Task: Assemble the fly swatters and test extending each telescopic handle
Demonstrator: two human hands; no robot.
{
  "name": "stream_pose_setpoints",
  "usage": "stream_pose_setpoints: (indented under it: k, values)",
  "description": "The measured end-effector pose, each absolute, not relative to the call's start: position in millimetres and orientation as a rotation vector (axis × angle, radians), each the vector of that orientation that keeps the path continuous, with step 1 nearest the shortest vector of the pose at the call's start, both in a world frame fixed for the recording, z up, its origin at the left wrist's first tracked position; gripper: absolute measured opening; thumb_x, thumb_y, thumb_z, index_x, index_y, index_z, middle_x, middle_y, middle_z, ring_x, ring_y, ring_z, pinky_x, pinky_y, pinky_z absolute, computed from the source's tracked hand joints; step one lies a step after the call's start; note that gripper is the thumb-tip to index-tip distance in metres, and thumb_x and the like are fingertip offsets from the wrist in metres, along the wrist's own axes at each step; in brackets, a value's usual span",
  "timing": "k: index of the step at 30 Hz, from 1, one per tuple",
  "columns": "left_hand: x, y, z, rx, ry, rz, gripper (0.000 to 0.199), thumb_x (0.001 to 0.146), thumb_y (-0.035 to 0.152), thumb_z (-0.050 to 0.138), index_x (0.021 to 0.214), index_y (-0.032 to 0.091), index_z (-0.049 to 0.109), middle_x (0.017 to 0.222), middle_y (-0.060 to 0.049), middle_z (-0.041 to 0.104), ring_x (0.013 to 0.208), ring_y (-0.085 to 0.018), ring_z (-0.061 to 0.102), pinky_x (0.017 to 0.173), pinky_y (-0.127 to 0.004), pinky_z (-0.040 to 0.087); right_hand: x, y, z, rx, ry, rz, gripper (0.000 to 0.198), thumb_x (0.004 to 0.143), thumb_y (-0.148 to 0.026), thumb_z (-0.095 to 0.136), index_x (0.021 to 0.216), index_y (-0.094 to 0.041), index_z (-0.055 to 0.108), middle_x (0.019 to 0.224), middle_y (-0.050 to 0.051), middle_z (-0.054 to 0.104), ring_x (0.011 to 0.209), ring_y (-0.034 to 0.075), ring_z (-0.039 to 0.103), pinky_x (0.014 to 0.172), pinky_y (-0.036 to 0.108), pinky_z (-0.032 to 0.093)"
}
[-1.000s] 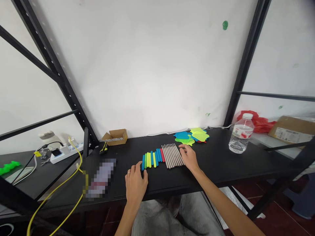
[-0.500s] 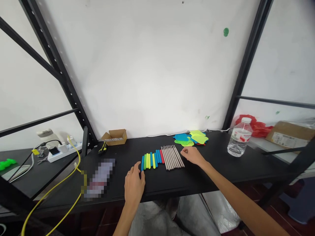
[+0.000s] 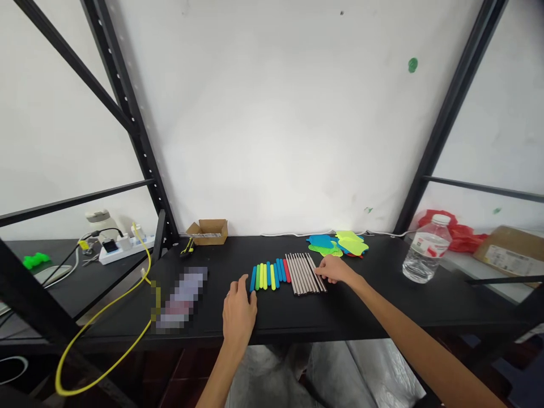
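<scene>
A row of coloured sticks (image 3: 270,275) in blue, green, yellow and red lies side by side on the black table (image 3: 374,317). Directly to its right, several thin silvery metal rods (image 3: 302,275) lie parallel. My left hand (image 3: 240,309) rests at the left end of the row with thumb and fingers apart, close to the outermost blue stick (image 3: 253,279). My right hand (image 3: 335,270) has its fingertips pinched together at the rightmost metal rod (image 3: 322,283), covering part of it.
Flat blue, yellow and green fan-like pieces (image 3: 338,243) are piled at the back. A water bottle (image 3: 427,249) stands right. At left are a small open cardboard box (image 3: 212,232), a blurred flat object (image 3: 182,297), a yellow cable (image 3: 102,300) and a white power strip (image 3: 127,251).
My right hand has moved from just beside the metal rods onto the rightmost one. The view has shifted slightly left, and my left hand stays by the blue stick.
</scene>
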State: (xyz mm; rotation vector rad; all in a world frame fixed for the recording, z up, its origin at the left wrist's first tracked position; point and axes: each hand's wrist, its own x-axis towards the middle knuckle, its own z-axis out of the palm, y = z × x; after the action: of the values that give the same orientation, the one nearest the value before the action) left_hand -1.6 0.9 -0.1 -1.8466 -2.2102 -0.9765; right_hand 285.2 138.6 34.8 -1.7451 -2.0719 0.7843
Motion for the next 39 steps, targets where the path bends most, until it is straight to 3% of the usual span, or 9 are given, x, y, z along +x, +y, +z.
stream_pose_setpoints:
  k: [6,15,22,29,35,39]
  values:
    - [-4.8,6.9,1.2,-1.838,-2.358,-0.882,0.029,0.09,0.034,0.046,0.103,0.016,0.065,0.1,-0.009,0.06,0.078,-0.022,0.062,0.058,-0.028,0.038,286.0,139.6,42.4,-1.677,-2.138,0.912,0.023,0.07,-0.029,0.064,0.053,-0.013,0.064,0.063,0.009,0.071,0.036,0.01,0.052,0.032,0.019,0.039]
    - [-14.6,7.4,9.8,-1.748,-2.4,-1.074,0.024,0.085,0.034,0.049,0.085,0.02,0.068,0.084,-0.005,0.065,0.074,-0.022,0.061,0.057,-0.028,0.034,281.6,144.7,47.3,-1.748,-2.069,1.017,0.019,0.062,-0.027,0.072,0.051,-0.014,0.063,0.059,0.009,0.071,0.035,0.011,0.053,0.031,0.019,0.04]
    - [-30.1,8.1,16.8,-1.694,-2.44,-1.484,0.023,0.08,0.038,0.054,0.086,0.022,0.069,0.08,-0.002,0.069,0.074,-0.021,0.063,0.066,-0.028,0.041,280.9,146.5,43.3,-1.79,-2.113,0.935,0.012,0.063,-0.021,0.069,0.055,-0.013,0.064,0.05,0.009,0.067,0.03,0.012,0.05,0.03,0.022,0.04]
    - [-11.2,5.9,22.0,-1.914,-2.31,-1.73,0.024,0.079,0.039,0.056,0.088,0.021,0.07,0.075,-0.001,0.068,0.065,-0.018,0.06,0.063,-0.027,0.043,287.3,153.6,39.1,-1.708,-1.972,1.118,0.012,0.061,-0.019,0.069,0.053,-0.014,0.061,0.042,0.007,0.061,0.03,0.013,0.048,0.028,0.021,0.033]
    - [19.4,0.9,14.9,-2.157,-2.169,-1.786,0.023,0.081,0.037,0.056,0.087,0.019,0.07,0.066,0.001,0.061,0.057,-0.014,0.053,0.056,-0.024,0.041,299.3,152.1,17.1,-1.363,-1.498,1.283,0.021,0.078,-0.036,0.054,0.072,-0.016,0.059,0.078,0.008,0.072,0.04,0.005,0.049,0.032,0.016,0.025]
    - [24.7,0.6,10.8,-2.228,-2.128,-1.738,0.024,0.083,0.038,0.055,0.09,0.019,0.069,0.068,0.001,0.061,0.057,-0.014,0.053,0.057,-0.024,0.042,299.6,147.4,6.4,-1.066,-1.168,1.349,0.02,0.076,-0.036,0.062,0.079,-0.018,0.056,0.08,0.008,0.071,0.044,0.007,0.052,0.036,0.018,0.03]
